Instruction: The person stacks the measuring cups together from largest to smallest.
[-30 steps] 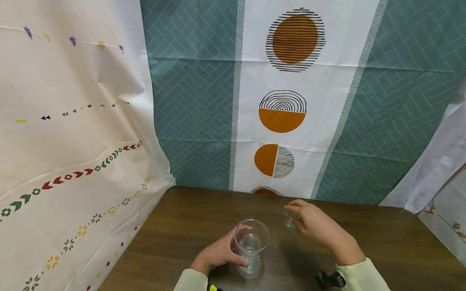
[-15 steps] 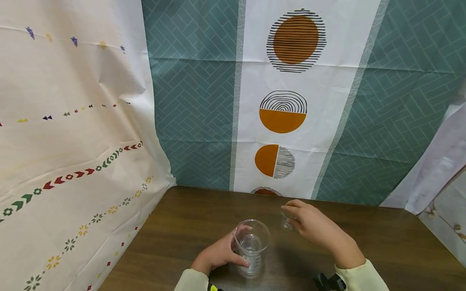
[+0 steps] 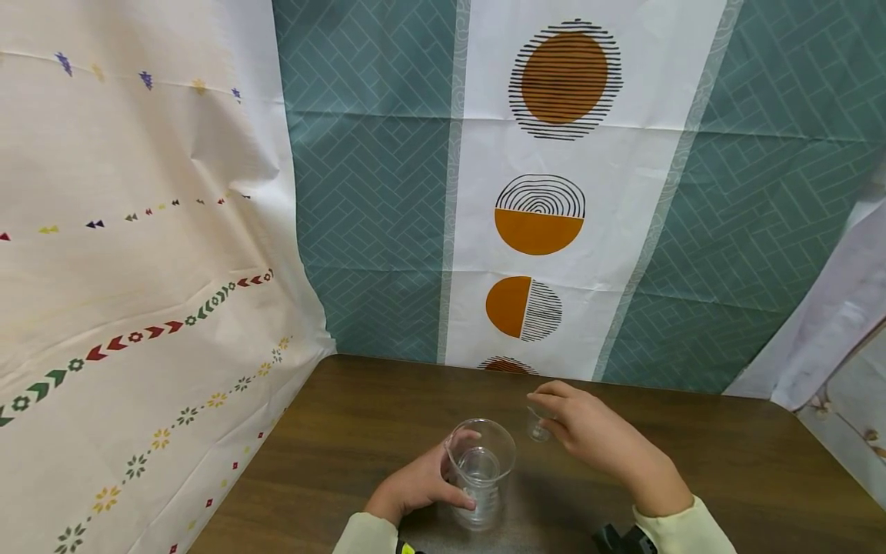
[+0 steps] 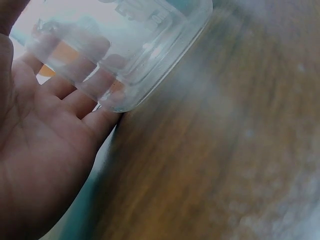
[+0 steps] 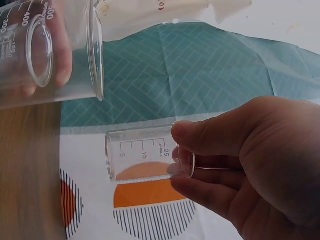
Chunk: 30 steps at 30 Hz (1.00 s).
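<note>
On the table stands a large clear glass beaker (image 3: 482, 492), marked up to 500. Inside it a smaller glass vessel (image 5: 41, 50) shows its round rim. My left hand (image 3: 424, 483) grips the large beaker from the left, thumb in front and fingers behind. A small clear beaker (image 5: 142, 154) with marks up to 25 is in my right hand (image 3: 588, 427), pinched near its rim by thumb and fingers. It hangs upright above the table, right of and beyond the large beaker, apart from it. In the left wrist view, fingers show through the large beaker's glass (image 4: 145, 50).
The brown wooden table (image 3: 346, 431) spreads around both hands. A green and white patterned cloth (image 3: 374, 192) hangs behind its back edge. Cream printed fabric (image 3: 138, 308) drapes along the left side, and pale fabric (image 3: 831, 323) hangs at the right.
My right hand has shifted slightly left with the small beaker, closer to the large one. The left hand keeps its grip and the large beaker stays in place.
</note>
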Each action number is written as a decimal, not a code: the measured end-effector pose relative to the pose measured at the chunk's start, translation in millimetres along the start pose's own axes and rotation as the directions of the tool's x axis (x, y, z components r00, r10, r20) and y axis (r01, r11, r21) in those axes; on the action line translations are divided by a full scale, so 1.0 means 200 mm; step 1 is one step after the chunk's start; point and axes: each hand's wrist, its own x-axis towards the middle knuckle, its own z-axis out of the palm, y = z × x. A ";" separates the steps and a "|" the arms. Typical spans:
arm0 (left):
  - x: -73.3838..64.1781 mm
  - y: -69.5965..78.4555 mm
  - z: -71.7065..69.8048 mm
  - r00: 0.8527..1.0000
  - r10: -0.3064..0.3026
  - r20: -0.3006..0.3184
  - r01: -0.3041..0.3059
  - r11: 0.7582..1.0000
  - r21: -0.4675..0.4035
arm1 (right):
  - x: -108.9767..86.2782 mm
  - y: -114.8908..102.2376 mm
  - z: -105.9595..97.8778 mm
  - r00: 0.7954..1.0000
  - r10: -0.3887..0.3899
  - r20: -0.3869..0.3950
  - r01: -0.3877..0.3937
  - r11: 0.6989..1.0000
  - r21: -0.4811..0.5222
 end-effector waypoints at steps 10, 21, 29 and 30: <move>-0.01 0.02 0.00 1.000 -0.010 0.001 0.010 1.000 -0.017 | 0.01 -0.03 0.01 0.998 -0.047 -0.034 0.046 0.999 -0.014; 0.00 0.02 0.00 1.000 -0.014 0.027 0.015 0.999 -0.040 | 0.03 -0.08 0.00 0.999 -0.039 -0.006 0.039 0.999 0.013; 0.00 0.03 0.00 0.999 -0.021 0.035 0.023 0.998 -0.056 | 0.04 -0.11 0.01 0.994 -0.105 -0.039 0.106 0.994 0.022; 0.00 0.03 0.00 0.999 -0.023 0.036 0.025 0.998 -0.057 | 0.04 -0.11 0.01 0.993 -0.111 -0.043 0.112 0.993 0.023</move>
